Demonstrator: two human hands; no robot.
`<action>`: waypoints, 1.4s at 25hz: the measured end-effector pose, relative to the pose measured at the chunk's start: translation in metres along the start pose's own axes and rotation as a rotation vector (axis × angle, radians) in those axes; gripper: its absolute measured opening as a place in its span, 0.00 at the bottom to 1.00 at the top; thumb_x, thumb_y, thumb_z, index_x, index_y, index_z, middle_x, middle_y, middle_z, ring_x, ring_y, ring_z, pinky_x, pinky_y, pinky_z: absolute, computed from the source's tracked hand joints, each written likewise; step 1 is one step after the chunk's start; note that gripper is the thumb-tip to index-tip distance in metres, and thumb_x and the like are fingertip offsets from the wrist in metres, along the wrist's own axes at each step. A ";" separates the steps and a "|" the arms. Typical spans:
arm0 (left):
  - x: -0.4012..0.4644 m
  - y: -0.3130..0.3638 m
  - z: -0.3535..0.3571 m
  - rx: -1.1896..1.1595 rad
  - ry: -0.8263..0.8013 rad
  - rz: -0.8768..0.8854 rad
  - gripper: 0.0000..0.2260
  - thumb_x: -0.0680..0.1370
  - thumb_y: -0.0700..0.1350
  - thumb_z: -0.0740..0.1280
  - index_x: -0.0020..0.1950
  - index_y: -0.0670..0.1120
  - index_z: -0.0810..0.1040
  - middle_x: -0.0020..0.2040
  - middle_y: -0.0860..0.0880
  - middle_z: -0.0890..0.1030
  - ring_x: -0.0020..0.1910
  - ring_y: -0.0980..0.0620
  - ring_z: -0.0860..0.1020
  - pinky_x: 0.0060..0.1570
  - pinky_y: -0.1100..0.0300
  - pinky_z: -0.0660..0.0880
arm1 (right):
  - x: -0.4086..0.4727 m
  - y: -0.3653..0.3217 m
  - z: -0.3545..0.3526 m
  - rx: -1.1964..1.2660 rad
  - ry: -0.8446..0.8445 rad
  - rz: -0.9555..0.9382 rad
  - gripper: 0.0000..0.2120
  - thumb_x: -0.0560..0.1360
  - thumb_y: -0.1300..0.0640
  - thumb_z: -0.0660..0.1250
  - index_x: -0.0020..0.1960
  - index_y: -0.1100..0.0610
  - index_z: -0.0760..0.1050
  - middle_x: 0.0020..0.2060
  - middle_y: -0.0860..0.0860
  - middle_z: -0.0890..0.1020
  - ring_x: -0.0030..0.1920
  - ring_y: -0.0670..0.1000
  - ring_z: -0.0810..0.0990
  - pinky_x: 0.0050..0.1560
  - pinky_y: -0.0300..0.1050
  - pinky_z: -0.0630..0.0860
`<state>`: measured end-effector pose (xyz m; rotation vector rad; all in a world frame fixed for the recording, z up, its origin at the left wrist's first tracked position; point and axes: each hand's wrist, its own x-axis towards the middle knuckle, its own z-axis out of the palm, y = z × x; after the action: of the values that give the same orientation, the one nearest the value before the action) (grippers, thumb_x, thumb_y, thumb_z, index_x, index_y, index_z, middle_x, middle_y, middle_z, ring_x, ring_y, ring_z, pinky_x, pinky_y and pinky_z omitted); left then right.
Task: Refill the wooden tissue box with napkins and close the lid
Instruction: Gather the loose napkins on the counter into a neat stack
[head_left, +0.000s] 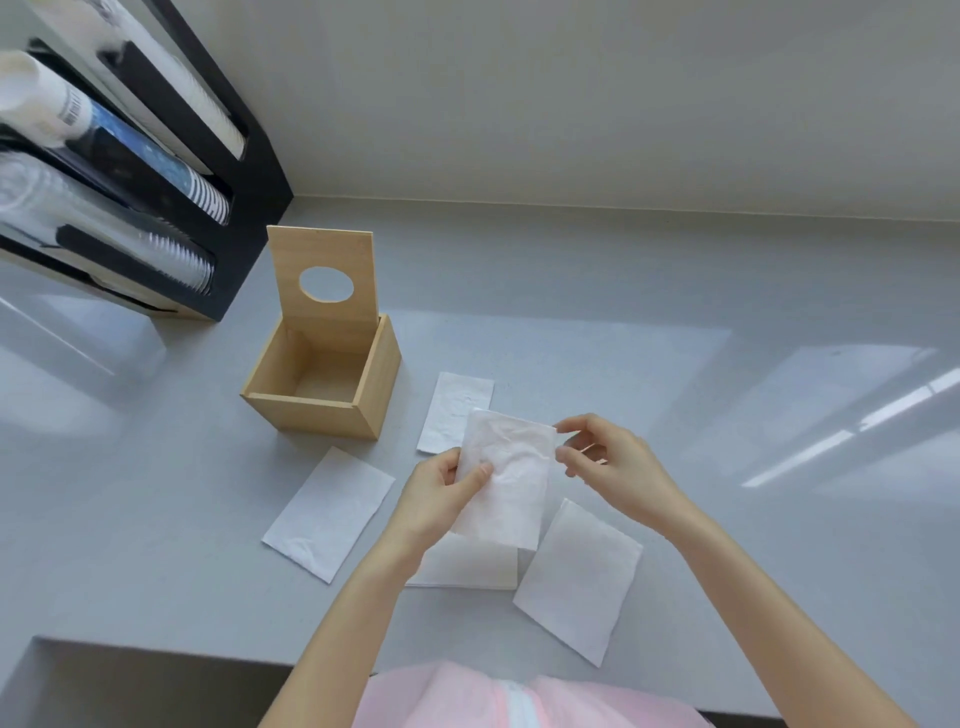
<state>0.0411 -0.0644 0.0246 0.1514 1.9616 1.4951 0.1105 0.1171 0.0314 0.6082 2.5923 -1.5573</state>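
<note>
Clothing: nearest to me, at the bottom edge, I see a pink garment (467, 696), blurred.
Bench: a pale grey bench (156, 545) carries everything; a recess cuts into its near-left corner.
Right napkin: a flat white napkin (579, 579) lies near the front, tilted, just right of my arms' crossing point.
Folded stack: a white napkin stack (470, 566) sits under my left wrist, partly hidden; I cannot count the sheets.
Left napkin: another flat napkin (330, 512) lies apart to the left, angled.
Left hand: my left hand (436, 493) has its grip closed on the held napkin (511, 478), thumb pressed on the front face.
Right hand: my right hand (608, 457) pinches the same napkin's upper right corner between thumb and fingertips; its grip is closed on that sheet.
Held napkin: crumpled, lifted above the bench, between both hands.
Far napkin: one more napkin (454, 405) lies flat behind the held sheet, partly covered by it.
Wooden tissue box: the box (322, 400) stands left of centre, looks empty inside.
Lid: its lid (327, 249) stands upright at the back edge, oval hole showing.
Rack: a black cup dispenser (244, 171) at far left holds sleeves of stacked cups, probably paper and plastic.
</note>
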 end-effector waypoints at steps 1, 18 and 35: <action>-0.001 -0.002 -0.003 -0.026 0.045 -0.007 0.06 0.77 0.42 0.64 0.49 0.43 0.79 0.38 0.51 0.80 0.32 0.61 0.78 0.28 0.75 0.71 | -0.005 0.006 0.001 -0.063 0.029 0.037 0.07 0.74 0.56 0.65 0.51 0.48 0.73 0.39 0.44 0.77 0.39 0.43 0.77 0.37 0.29 0.72; -0.012 -0.018 -0.017 -0.179 0.159 -0.057 0.06 0.78 0.43 0.63 0.45 0.49 0.79 0.43 0.50 0.82 0.42 0.53 0.80 0.34 0.67 0.74 | -0.023 0.031 0.016 -0.503 -0.150 0.166 0.03 0.71 0.56 0.65 0.40 0.51 0.70 0.44 0.48 0.73 0.46 0.50 0.73 0.42 0.40 0.67; -0.026 -0.014 -0.022 -0.232 -0.005 -0.082 0.14 0.80 0.47 0.56 0.45 0.49 0.81 0.45 0.46 0.82 0.45 0.49 0.80 0.48 0.53 0.75 | 0.003 -0.042 0.021 0.121 -0.292 -0.069 0.12 0.72 0.59 0.69 0.39 0.42 0.74 0.36 0.37 0.77 0.32 0.32 0.75 0.31 0.22 0.68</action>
<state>0.0535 -0.0990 0.0259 -0.0253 1.7525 1.6519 0.0895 0.0826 0.0561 0.2747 2.3400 -1.6891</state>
